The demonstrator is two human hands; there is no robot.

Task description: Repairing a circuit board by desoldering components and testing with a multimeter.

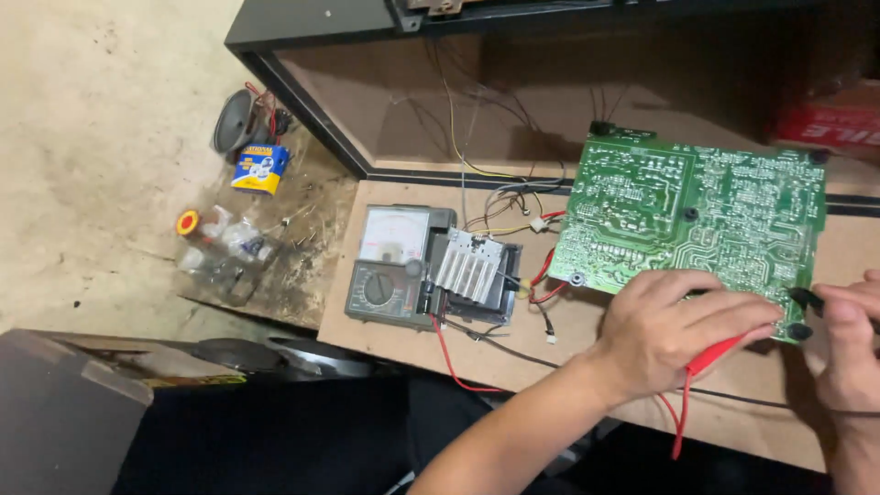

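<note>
- Left hand (669,330), lower right of the frame: fingers closed round a red probe (720,353), its tip pressed to the lower right corner of the green circuit board (697,211); the red lead loops down below the wrist.
- Right hand (848,344), at the right edge of the frame: fingers pinched on a black probe (807,298), its tip at the same corner, close beside the red one.
- Circuit board: solder side up, centre right, resting on a brown table (587,344); wires run from its left edge into the open cabinet (403,101) above.
- Analogue multimeter (390,266), left of centre, just beside a finned heatsink (469,264).
- Risk, as a judgement: the two tips stand so close that a slip could bridge neighbouring solder tracks; a tug on the slack red lead could drag the meter.
- Edges and room: the board's lower right corner lies near the table's front edge; bare table lies below the board and between board and meter; the right side is cut off by the frame.
- Upper left, on the floor: a small loudspeaker (236,119), a blue and yellow box (260,170), clear bottles (225,243).
</note>
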